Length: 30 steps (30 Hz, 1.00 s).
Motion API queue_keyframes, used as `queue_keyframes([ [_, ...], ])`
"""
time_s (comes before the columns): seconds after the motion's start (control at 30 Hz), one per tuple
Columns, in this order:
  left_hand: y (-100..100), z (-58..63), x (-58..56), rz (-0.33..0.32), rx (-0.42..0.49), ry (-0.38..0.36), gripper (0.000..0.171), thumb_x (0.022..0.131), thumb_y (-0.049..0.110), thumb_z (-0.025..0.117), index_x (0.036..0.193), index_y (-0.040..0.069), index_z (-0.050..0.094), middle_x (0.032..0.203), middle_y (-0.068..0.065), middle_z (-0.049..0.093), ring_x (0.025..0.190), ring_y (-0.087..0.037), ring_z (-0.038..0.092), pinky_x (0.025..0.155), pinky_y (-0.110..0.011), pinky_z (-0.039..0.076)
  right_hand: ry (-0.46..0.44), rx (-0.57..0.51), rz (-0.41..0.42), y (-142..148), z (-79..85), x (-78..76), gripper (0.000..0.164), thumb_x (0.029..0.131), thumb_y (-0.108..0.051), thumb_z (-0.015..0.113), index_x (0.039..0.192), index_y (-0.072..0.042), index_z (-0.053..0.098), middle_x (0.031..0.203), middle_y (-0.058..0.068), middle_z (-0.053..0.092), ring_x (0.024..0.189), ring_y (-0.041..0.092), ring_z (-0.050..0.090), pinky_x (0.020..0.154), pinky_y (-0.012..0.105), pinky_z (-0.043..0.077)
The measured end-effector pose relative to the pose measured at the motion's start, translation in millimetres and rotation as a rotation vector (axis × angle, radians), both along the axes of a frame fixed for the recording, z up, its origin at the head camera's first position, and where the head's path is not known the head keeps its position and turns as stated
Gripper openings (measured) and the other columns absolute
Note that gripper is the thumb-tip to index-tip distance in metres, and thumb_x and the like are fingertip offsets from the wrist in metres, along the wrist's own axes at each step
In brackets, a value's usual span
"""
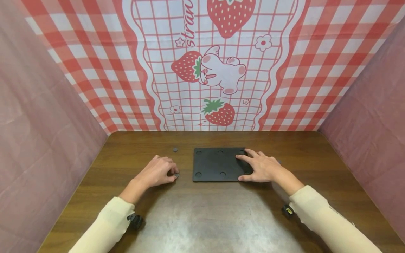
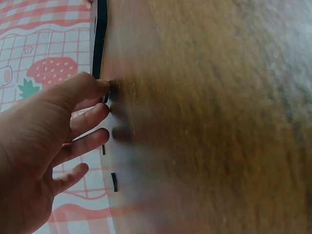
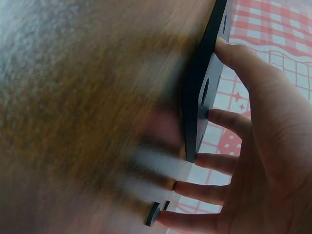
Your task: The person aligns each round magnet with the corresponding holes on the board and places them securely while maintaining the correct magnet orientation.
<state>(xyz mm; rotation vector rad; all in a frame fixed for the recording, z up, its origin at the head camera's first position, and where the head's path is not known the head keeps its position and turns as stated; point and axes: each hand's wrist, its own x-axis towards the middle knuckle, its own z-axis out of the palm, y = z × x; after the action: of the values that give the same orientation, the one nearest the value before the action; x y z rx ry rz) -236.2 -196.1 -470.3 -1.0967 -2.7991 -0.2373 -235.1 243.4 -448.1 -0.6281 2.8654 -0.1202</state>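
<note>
My left hand [image 1: 159, 172] pinches a small grey disc [image 1: 177, 175] between thumb and fingertips at the tabletop. In the left wrist view the fingers mostly cover that disc. To the right lies a flat black rectangular board [image 1: 210, 163] with round recesses along its two long edges. Spread over the board's right end, my right hand [image 1: 262, 168] rests its thumb and some fingertips there, fingers fairly straight. The right wrist view shows the thumb on the board's face and the little finger by a dark disc [image 3: 153, 214] on the table.
Another grey disc [image 1: 175, 149] lies beyond my left hand. A second thin disc [image 3: 166, 205] shows past the right fingers. The brown wooden table [image 1: 196, 214] ends at a strawberry-print cloth [image 1: 278, 105], with pink fabric [image 1: 41, 105] at both sides.
</note>
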Motion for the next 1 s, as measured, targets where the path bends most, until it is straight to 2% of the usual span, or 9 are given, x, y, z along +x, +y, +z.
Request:
queue_keyframes([
  [0.03,3.2,6.0,2.7,0.015,-0.007,-0.003,0.009,0.091,0.027,0.091,0.096,0.023,0.085,0.089,0.009,0.077,0.088,-0.013,0.07,0.08,-0.037,0.046,0.0,-0.001,0.001,0.0,0.1,0.2,0.096,0.091,-0.078,0.076,0.171,-0.032,0.048,0.181,0.022,0.038,0.148,0.055,0.057,0.081,0.066,0.058],
  [0.2,6.0,8.6,2.7,0.054,-0.047,0.03,0.01,0.083,0.029,0.092,0.087,0.026,0.083,0.079,0.013,0.073,0.08,-0.007,0.065,0.077,-0.031,0.043,0.0,-0.006,0.004,-0.1,-0.2,0.3,0.096,0.092,-0.078,0.076,0.171,-0.032,0.048,0.181,0.023,0.038,0.147,0.055,0.058,0.082,0.067,0.058],
  [0.33,7.0,10.3,3.8,0.062,-0.045,0.022,0.013,0.08,0.03,0.092,0.085,0.026,0.081,0.077,0.014,0.07,0.077,-0.006,0.061,0.077,-0.031,0.041,-0.002,-0.008,0.005,-0.1,-0.8,-0.1,0.096,0.092,-0.078,0.076,0.171,-0.032,0.048,0.181,0.023,0.038,0.147,0.055,0.057,0.084,0.068,0.058],
  [1.0,5.8,4.8,3.4,0.061,-0.041,0.048,0.016,0.074,0.031,0.088,0.085,0.025,0.078,0.077,0.013,0.066,0.073,-0.005,0.056,0.075,-0.031,0.042,-0.015,-0.01,0.003,-0.5,0.9,-0.9,0.095,0.093,-0.075,0.077,0.172,-0.03,0.048,0.181,0.024,0.038,0.149,0.056,0.056,0.088,0.071,0.058],
])
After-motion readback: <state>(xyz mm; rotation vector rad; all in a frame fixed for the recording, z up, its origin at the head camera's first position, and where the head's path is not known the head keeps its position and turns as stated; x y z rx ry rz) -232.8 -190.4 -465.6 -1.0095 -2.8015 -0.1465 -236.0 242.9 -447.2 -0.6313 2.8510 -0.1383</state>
